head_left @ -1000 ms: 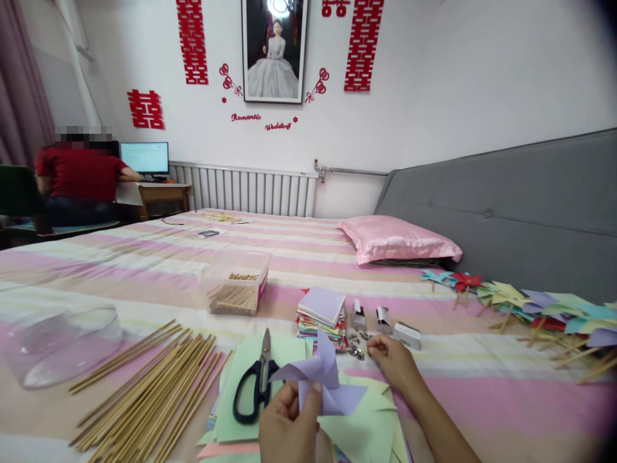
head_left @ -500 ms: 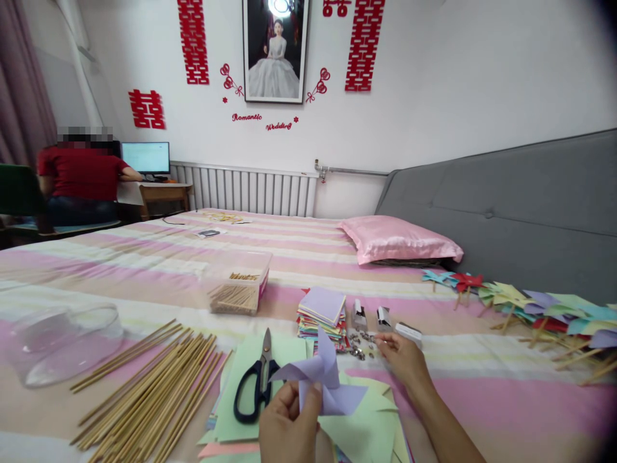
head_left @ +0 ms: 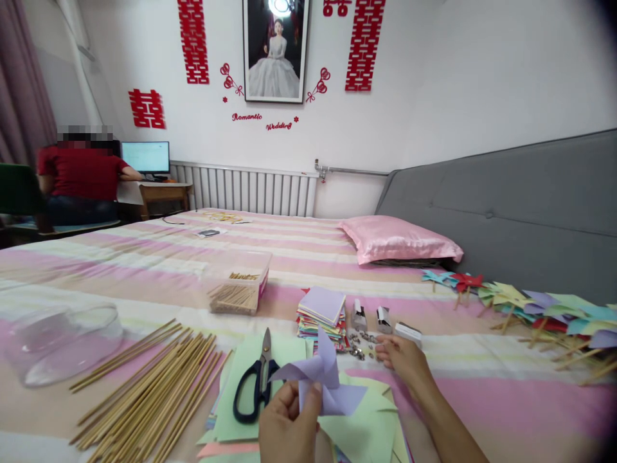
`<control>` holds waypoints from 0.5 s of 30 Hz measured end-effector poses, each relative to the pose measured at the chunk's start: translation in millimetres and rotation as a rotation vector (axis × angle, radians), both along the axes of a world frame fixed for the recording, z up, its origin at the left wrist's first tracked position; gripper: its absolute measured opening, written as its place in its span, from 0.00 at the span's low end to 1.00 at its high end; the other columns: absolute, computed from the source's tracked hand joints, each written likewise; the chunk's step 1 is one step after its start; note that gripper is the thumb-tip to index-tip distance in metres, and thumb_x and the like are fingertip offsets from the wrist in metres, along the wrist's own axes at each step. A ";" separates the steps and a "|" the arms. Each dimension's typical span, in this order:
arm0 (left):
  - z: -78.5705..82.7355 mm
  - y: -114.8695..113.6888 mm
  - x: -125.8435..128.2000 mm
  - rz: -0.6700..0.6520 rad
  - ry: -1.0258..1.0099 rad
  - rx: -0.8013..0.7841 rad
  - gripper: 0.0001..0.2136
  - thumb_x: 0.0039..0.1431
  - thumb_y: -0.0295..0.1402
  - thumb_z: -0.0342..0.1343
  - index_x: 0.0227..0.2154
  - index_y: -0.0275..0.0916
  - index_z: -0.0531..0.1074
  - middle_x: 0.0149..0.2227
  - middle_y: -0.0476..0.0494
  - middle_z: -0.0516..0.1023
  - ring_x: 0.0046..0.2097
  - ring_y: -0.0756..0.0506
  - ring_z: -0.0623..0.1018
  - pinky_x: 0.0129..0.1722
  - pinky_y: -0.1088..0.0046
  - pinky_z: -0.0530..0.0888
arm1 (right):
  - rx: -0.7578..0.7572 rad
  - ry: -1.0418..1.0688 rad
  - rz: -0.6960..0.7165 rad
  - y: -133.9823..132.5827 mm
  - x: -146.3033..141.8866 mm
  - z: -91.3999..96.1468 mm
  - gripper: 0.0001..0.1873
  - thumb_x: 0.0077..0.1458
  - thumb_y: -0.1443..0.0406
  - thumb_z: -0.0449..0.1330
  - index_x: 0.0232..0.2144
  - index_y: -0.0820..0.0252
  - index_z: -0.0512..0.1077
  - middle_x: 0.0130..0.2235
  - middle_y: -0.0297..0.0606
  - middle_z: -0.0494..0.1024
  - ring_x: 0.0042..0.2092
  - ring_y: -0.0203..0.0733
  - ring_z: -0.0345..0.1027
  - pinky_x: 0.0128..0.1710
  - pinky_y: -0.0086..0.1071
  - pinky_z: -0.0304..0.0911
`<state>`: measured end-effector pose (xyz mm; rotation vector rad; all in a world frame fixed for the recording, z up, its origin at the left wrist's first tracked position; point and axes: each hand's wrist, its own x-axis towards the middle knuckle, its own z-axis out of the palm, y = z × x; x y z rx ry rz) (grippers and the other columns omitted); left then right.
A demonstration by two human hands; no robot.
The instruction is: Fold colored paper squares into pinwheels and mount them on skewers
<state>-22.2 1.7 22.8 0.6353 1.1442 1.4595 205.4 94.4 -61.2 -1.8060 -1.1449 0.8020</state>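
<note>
My left hand [head_left: 289, 424] pinches a lilac paper pinwheel [head_left: 332, 382] at its folded middle, thumb on the near side. The pinwheel's blades stand upright and fan outward above green paper sheets [head_left: 357, 424]. My right hand [head_left: 402, 357] is at the right edge of a small scatter of metal fasteners [head_left: 357, 350], its fingertips drawn together at the fasteners. Whether a fastener is between those fingertips is too small to make out. Black-handled scissors [head_left: 258, 386] lie on the green paper, left of the pinwheel.
Wooden sticks [head_left: 159, 392] lie at left beside a clear plastic lid [head_left: 72, 347]. Farther off stand a clear box [head_left: 236, 289] of short sticks, stacked coloured paper squares [head_left: 322, 308] and small boxes [head_left: 383, 318]. Pinwheels [head_left: 530, 305] line the right. A person [head_left: 81, 170] sits at a desk.
My right hand's fingers have shifted very slightly at the fasteners. My left hand and the pinwheel stay in place.
</note>
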 end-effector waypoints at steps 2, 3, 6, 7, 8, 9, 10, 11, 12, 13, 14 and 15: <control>0.7 -0.3 0.2 -0.001 -0.005 0.006 0.08 0.32 0.33 0.63 0.15 0.33 0.72 0.13 0.50 0.72 0.17 0.55 0.62 0.18 0.82 0.58 | -0.006 -0.013 -0.004 -0.1 1.2 0.6 0.12 0.59 0.62 0.53 0.41 0.65 0.68 0.37 0.37 0.75 0.33 0.36 0.71 0.32 0.34 0.68; 0.9 -0.4 0.2 -0.002 -0.001 0.007 0.09 0.32 0.33 0.63 0.15 0.33 0.72 0.13 0.51 0.71 0.17 0.55 0.62 0.18 0.82 0.58 | -0.008 -0.031 -0.003 -0.7 1.9 1.5 0.12 0.58 0.63 0.54 0.41 0.65 0.69 0.37 0.37 0.75 0.33 0.36 0.71 0.33 0.34 0.68; 1.0 -0.4 -0.1 -0.005 0.017 0.009 0.09 0.32 0.33 0.63 0.15 0.33 0.72 0.13 0.51 0.70 0.17 0.56 0.62 0.17 0.82 0.58 | -0.013 -0.134 0.001 -4.2 4.0 6.8 0.11 0.57 0.63 0.55 0.40 0.64 0.70 0.36 0.36 0.76 0.34 0.37 0.71 0.36 0.36 0.67; 0.9 -0.3 -0.2 -0.005 0.019 0.009 0.09 0.32 0.34 0.63 0.15 0.33 0.71 0.12 0.52 0.70 0.17 0.56 0.62 0.17 0.82 0.58 | -0.016 -0.178 0.003 -5.8 4.4 9.2 0.10 0.57 0.63 0.55 0.39 0.64 0.70 0.36 0.36 0.76 0.35 0.38 0.71 0.38 0.37 0.66; 0.8 -0.2 -0.3 -0.005 0.020 0.010 0.09 0.32 0.34 0.63 0.14 0.33 0.71 0.12 0.52 0.69 0.17 0.56 0.61 0.17 0.82 0.58 | -0.021 -0.222 0.006 -7.6 4.3 11.6 0.09 0.56 0.63 0.56 0.37 0.63 0.71 0.35 0.36 0.76 0.36 0.38 0.71 0.39 0.38 0.65; 0.7 -0.2 -0.3 -0.007 0.020 0.010 0.09 0.32 0.33 0.63 0.15 0.33 0.71 0.12 0.52 0.69 0.17 0.56 0.61 0.17 0.82 0.57 | -0.027 -0.262 0.012 -9.4 3.9 13.8 0.08 0.55 0.64 0.57 0.35 0.62 0.72 0.35 0.36 0.77 0.36 0.39 0.70 0.40 0.38 0.64; 0.6 -0.2 -0.3 -0.006 0.021 0.008 0.09 0.32 0.33 0.63 0.15 0.33 0.71 0.12 0.52 0.70 0.17 0.56 0.61 0.17 0.82 0.58 | -0.034 -0.298 0.022 -11.2 3.0 15.6 0.07 0.53 0.64 0.58 0.33 0.62 0.73 0.34 0.36 0.77 0.37 0.39 0.70 0.40 0.38 0.64; 0.4 -0.2 -0.3 -0.007 0.022 0.004 0.09 0.32 0.34 0.63 0.15 0.32 0.72 0.12 0.52 0.70 0.16 0.56 0.62 0.17 0.82 0.58 | -0.043 -0.328 0.035 -12.7 1.7 17.0 0.06 0.52 0.65 0.59 0.31 0.62 0.74 0.32 0.36 0.77 0.36 0.39 0.70 0.40 0.37 0.63; 0.3 -0.2 -0.2 -0.007 0.022 0.001 0.09 0.32 0.34 0.63 0.16 0.32 0.72 0.13 0.51 0.71 0.17 0.55 0.62 0.17 0.82 0.58 | -0.053 -0.353 0.049 -14.0 0.1 17.8 0.06 0.51 0.65 0.60 0.29 0.63 0.74 0.31 0.36 0.78 0.36 0.40 0.70 0.39 0.36 0.63; 0.1 -0.2 -0.1 -0.005 0.021 0.000 0.09 0.32 0.34 0.63 0.16 0.32 0.73 0.13 0.50 0.72 0.17 0.55 0.63 0.18 0.82 0.59 | -0.065 -0.376 0.061 -15.1 -1.6 18.2 0.06 0.50 0.65 0.61 0.26 0.63 0.75 0.29 0.36 0.78 0.34 0.39 0.70 0.38 0.36 0.63; 0.0 -0.3 0.0 -0.003 0.018 0.000 0.09 0.32 0.34 0.63 0.17 0.32 0.73 0.14 0.49 0.73 0.18 0.54 0.64 0.18 0.82 0.60 | -0.077 -0.397 0.069 -15.8 -3.3 18.4 0.06 0.49 0.65 0.61 0.25 0.63 0.74 0.28 0.35 0.77 0.34 0.39 0.70 0.37 0.35 0.63; -0.2 -0.3 0.2 -0.003 0.014 0.000 0.09 0.32 0.34 0.63 0.17 0.32 0.74 0.15 0.48 0.75 0.19 0.54 0.65 0.19 0.82 0.60 | -0.090 -0.417 0.075 -16.4 -4.8 18.3 0.07 0.49 0.64 0.61 0.24 0.62 0.74 0.27 0.35 0.77 0.33 0.39 0.70 0.37 0.35 0.63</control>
